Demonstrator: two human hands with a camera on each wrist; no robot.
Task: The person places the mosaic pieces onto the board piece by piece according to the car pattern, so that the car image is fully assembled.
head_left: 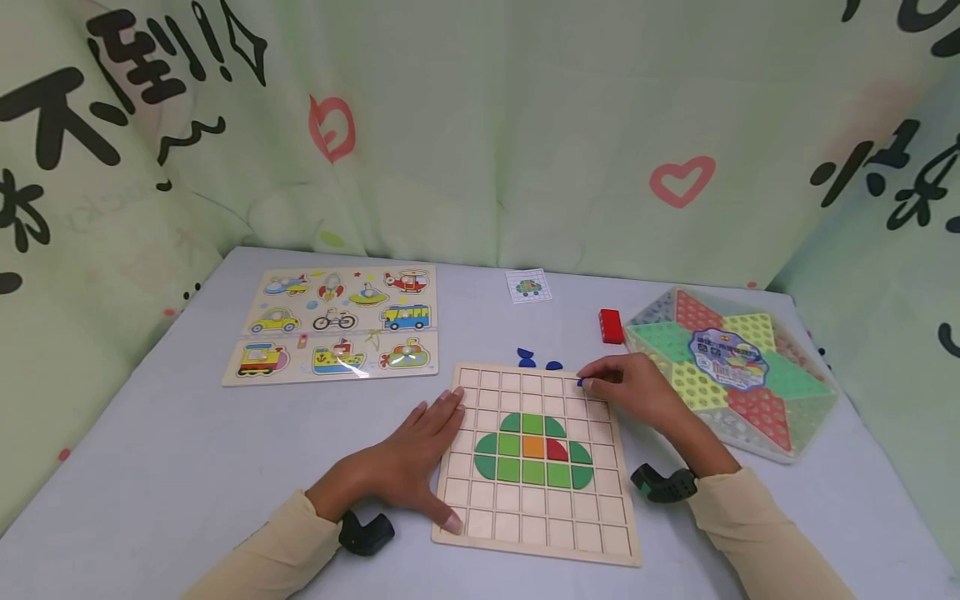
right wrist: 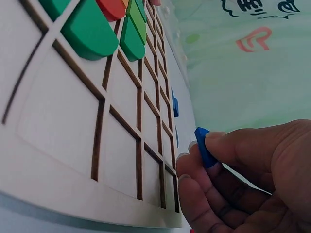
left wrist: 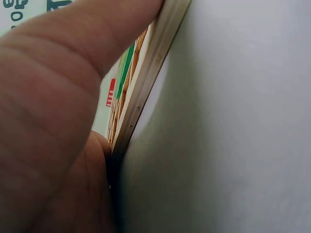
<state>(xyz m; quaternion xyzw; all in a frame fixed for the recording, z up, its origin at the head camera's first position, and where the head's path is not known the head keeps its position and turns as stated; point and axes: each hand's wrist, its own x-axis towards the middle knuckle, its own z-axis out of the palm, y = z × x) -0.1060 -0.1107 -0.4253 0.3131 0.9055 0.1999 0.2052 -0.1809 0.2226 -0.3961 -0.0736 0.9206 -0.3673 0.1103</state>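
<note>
A wooden grid board (head_left: 525, 529) lies on the table, with green, orange and red tiles (head_left: 532, 447) set in its middle cells. My left hand (head_left: 405, 457) rests against the board's left edge, fingers spread and straight, thumb near the lower left corner. Between the thumb and fingers of my right hand (head_left: 637, 390) is a small blue tile (right wrist: 206, 148), pinched over the board's upper right part. Most of that tile is hidden by the fingers in the head view. More blue tiles (head_left: 527, 362) lie just beyond the board's far edge.
A small printed pattern card (head_left: 528, 286) lies at the back. At the left is a vehicle picture puzzle (head_left: 337, 321). A red block (head_left: 611, 327) sits beside a hexagonal box (head_left: 731, 371) of colored pieces on the right. Curtains (head_left: 495, 142) hang behind the table.
</note>
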